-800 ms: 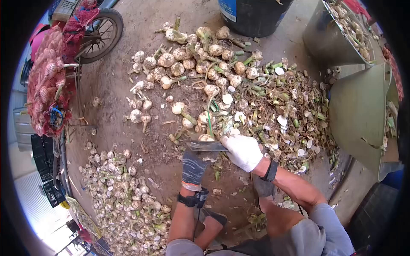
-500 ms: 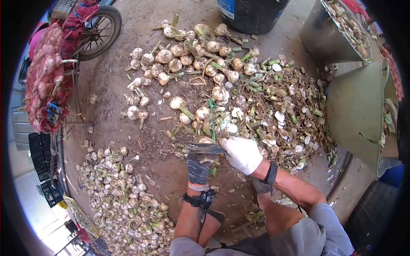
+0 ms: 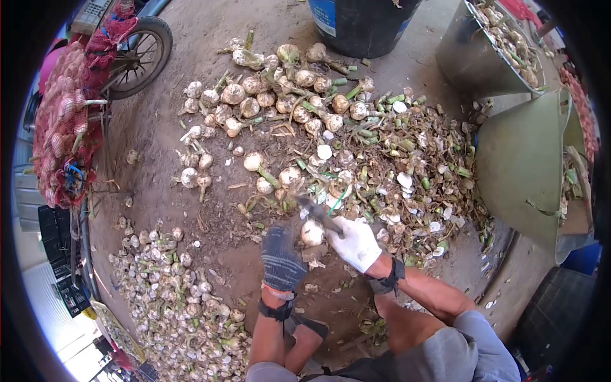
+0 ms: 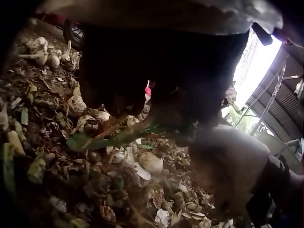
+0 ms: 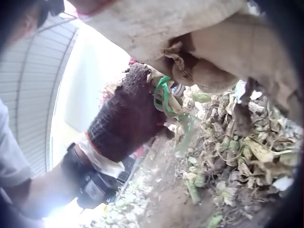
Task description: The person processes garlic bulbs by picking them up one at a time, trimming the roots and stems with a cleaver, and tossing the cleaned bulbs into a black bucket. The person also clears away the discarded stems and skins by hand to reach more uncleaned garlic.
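Observation:
The left hand, in a dark grey knitted glove, curls round a garlic plant's stem; its fingertips are partly hidden. Right beside it, a pale garlic bulb sits between the two hands. In a white glove, the right hand grips a dark-bladed knife, whose blurred blade points up and left above the bulb. A green strip shows just beyond the knife, and the right wrist view has the green strip by the dark-gloved left hand.
Untrimmed garlic lies ahead, trimmed bulbs are heaped at lower left, and cut stems and peelings at right. Around stand a black bucket, a filled metal bucket, a green tub and a wheel beside red net bags.
The knife blade has swung from lying level across the left hand to a slant, pointing up and left. The bulb between the hands now shows more fully, and the green strip leans right.

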### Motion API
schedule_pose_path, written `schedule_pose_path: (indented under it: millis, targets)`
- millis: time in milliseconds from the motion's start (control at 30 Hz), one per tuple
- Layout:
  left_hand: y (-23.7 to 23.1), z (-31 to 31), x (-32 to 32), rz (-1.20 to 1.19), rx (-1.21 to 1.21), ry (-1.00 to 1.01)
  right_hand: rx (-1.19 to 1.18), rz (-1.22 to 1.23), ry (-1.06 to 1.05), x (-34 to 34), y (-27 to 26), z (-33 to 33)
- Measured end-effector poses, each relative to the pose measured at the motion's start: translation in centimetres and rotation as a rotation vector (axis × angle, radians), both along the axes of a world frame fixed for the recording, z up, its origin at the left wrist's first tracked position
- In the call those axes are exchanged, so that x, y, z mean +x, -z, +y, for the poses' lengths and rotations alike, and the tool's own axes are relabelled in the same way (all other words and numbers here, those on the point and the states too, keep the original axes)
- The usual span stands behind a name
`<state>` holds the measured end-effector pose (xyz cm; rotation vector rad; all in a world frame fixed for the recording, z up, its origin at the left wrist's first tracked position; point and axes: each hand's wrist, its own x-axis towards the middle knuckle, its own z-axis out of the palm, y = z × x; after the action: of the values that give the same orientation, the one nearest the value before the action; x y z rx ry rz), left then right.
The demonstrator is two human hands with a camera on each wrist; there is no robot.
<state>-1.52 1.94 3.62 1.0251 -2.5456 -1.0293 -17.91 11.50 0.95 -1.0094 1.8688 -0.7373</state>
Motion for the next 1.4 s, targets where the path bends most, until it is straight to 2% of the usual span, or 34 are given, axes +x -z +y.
schedule_pose_path:
  millis: [33,67,100,167,200,233,300,333,367,400,433,467,500,533,567,633,667,700,767,833,900,933,1000,1033,1100,1133,1200,1233,1300,1333,1400]
  targets:
    - [0.7,0.8,0.7,0.023,0.045,-0.020,0.003,0.000,-0.002,0.3,0.7,0.4]
    - [2.6,2.2,1.4,0.215,0.332,-0.198,-0.133,0.026,-0.018,0.7,1.5,0.9]
    - [2.8,3.0,1.8,0.209,0.334,-0.200,-0.270,0.050,-0.032,0.9,1.6,1.1]
    - [2.0,3.7,1.6,0.424,0.858,-0.460,-0.300,0.094,-0.090,0.6,1.1,1.8]
    - [0.8,4.7,0.4,0.622,1.179,-0.714,-0.354,0.156,-0.109,0.6,1.0,1.9]
    - [0.7,4.6,0.6,0.623,1.172,-0.718,-0.406,0.219,-0.129,0.5,0.9,2.0]
    - [0.5,4.8,1.0,1.036,1.550,-0.650,-0.439,0.200,-0.088,0.0,2.0,2.4]
    - [0.4,3.9,2.0,1.220,1.585,-0.374,-0.247,0.225,-0.193,-0.4,4.3,2.8]
    - [1.5,2.3,6.5,1.472,1.652,-0.326,-0.060,0.250,-0.291,-1.0,5.7,3.1]
    - [2.4,1.3,10.3,1.727,1.703,-0.274,0.009,0.299,-0.324,-1.7,5.6,3.6]
    - [-3.6,-0.2,7.6,1.676,1.254,-0.456,-0.008,0.270,-0.290,-2.0,6.2,4.5]
    - [-3.9,-2.2,11.5,1.686,1.163,-0.477,-0.053,0.240,-0.217,-1.8,5.6,5.0]
    - [-3.1,-3.3,14.7,1.798,1.029,-0.665,-0.104,0.217,-0.137,-2.0,5.2,5.1]
    - [-1.1,-4.0,18.6,1.799,0.791,-0.908,-0.108,0.207,-0.086,-1.9,5.3,5.1]
    - [1.0,-4.1,22.4,1.799,0.790,-0.899,-0.114,0.208,-0.082,-1.9,5.4,4.9]
    - [2.1,-5.3,23.4,1.603,0.814,-1.581,-0.035,0.148,-0.050,-2.3,5.2,4.2]
    - [4.6,-5.2,24.1,1.497,1.040,-0.842,-0.023,0.144,-0.036,-2.2,5.0,3.9]
    - [4.8,-6.1,21.5,1.504,1.051,-0.830,-0.024,0.117,-0.017,-2.2,4.7,3.7]
    - [4.6,-8.4,12.0,0.525,0.623,-1.249,-0.029,0.084,0.002,-2.1,4.9,3.6]
    - [9.2,-11.0,6.2,0.287,0.077,-0.795,-0.010,0.087,-0.007,-2.4,4.2,3.2]
    - [10.3,-15.5,1.4,-0.252,-0.068,-0.425,0.012,0.035,0.025,-2.5,4.3,3.6]
    - [10.5,-16.7,-0.6,-0.246,-0.063,-0.418,0.013,0.022,0.028,-2.5,4.9,4.0]
    - [10.6,-17.3,-3.1,-0.712,-0.078,-0.463,0.040,-0.007,0.058,-2.8,5.0,4.2]
    - [12.2,-18.0,-1.7,-0.715,-0.079,-0.462,0.058,-0.040,0.080,-2.9,5.0,4.1]
    - [16.2,-19.7,3.1,-0.764,-0.048,-0.282,0.062,-0.039,0.087,-3.3,4.5,3.3]
    - [14.9,-18.8,3.6,-0.779,-0.050,-0.283,0.042,-0.007,0.077,-3.4,4.4,2.6]
    - [11.7,-15.3,4.1,-0.297,0.093,-0.361,-0.029,0.069,0.038,-3.6,3.4,0.9]
    - [9.1,-13.2,3.6,-0.313,0.100,-0.368,-0.032,0.076,-0.002,-3.4,2.8,-0.3]
    - [4.0,-9.2,1.5,-0.095,0.417,-0.413,-0.163,0.199,-0.137,-3.1,1.9,-2.4]
    - [3.7,-7.2,1.8,0.015,0.319,-0.395,-0.246,0.255,-0.200,-2.8,1.7,-3.2]
    - [3.1,-4.9,2.5,0.054,0.417,-0.407,-0.413,0.384,-0.296,-2.1,1.0,-4.2]
